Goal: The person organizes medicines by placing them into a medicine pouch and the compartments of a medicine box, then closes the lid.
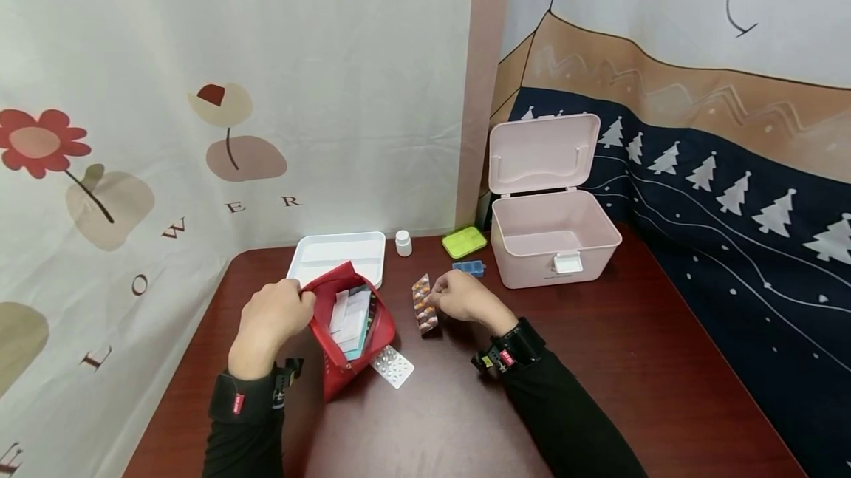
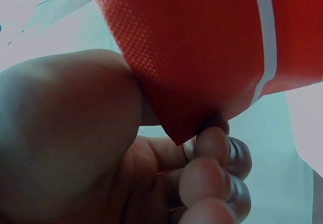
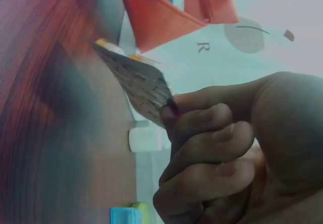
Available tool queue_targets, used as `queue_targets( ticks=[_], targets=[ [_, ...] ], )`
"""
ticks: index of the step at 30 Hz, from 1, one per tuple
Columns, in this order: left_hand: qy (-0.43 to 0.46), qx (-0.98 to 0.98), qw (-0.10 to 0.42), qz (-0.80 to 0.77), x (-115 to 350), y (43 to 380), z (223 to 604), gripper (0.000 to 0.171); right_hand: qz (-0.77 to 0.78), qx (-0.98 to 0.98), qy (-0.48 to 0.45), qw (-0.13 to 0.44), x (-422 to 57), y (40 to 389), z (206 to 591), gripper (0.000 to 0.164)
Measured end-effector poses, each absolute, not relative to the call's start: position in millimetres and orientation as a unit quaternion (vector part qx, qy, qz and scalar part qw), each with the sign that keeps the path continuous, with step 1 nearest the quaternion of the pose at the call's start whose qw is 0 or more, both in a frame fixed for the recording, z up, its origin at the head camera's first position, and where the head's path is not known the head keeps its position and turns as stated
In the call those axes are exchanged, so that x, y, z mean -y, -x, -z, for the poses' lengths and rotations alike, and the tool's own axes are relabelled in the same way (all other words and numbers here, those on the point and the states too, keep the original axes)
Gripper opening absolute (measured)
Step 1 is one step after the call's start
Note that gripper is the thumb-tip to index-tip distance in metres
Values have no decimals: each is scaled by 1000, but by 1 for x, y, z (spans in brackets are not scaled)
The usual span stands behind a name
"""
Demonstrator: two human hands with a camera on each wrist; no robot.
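Observation:
My left hand grips the upper left corner of a red zippered pouch, thumb on one side and fingers on the other in the left wrist view. The pouch gapes wide, and white and pale blue packets show inside it. My right hand pinches the edge of a blister pack of orange capsules, tilted above the table; the right wrist view shows its printed foil back. A second, silvery-white blister pack lies on the table, partly under the pouch.
Behind the pouch is a white divided tray. A small white bottle, a yellow-green case and a blue pill box stand along the back. To the right, a pink box has its lid raised. Curtains hang behind the table.

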State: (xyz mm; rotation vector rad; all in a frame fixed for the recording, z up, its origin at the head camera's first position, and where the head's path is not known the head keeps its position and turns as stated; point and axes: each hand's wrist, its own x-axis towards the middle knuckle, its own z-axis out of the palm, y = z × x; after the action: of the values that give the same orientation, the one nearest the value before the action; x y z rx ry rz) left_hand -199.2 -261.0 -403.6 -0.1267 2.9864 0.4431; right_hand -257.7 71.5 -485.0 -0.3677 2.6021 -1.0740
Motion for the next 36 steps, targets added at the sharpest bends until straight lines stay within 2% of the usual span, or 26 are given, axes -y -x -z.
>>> queue_targets(
  ticks=[20, 32, 36],
  targets=[
    [43, -984, 64, -162, 263, 198, 408, 44, 523, -832, 98, 159, -42, 244, 468, 23],
    [50, -985, 69, -147, 262, 201, 403, 45, 492, -842, 132, 177, 12, 239, 439, 23],
    [47, -985, 67, -149, 263, 201, 403, 45, 478, -852, 135, 165, 25, 233, 433, 23]
  ],
)
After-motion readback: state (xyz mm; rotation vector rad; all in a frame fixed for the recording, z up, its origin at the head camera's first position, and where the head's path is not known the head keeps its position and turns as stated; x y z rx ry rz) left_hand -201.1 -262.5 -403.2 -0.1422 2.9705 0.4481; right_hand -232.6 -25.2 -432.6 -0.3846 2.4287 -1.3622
